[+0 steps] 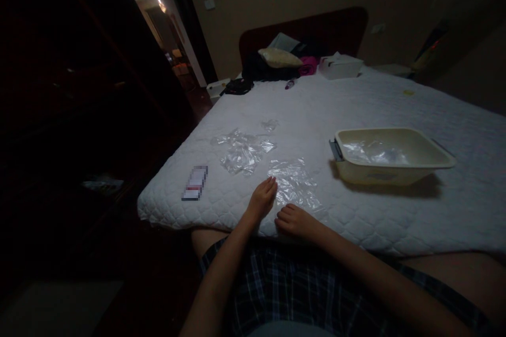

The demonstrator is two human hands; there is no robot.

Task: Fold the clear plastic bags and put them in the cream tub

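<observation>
A clear, crinkled plastic bag (294,181) lies spread on the white quilted bed in front of me. At its left edge rests my left hand (263,199), fingers stretched out and close together; its thumb is hard to make out. Along the bag's lower edge, my right hand (297,220) is closed with curled fingers, seemingly gripping the plastic; the fingertips are hidden. Just beyond, to the left, sits a crumpled heap of clear plastic bags (242,152), with a smaller piece of clear plastic (270,125) behind it.
A cream plastic basin (395,172) with grey handles stands at the right, holding more clear plastic (373,152). On the left lies a phone-shaped, pixelated object (195,183). Pillows and dark cloth (280,58) and a white box (340,67) are near the headboard. The mattress edge (166,221) runs close to me.
</observation>
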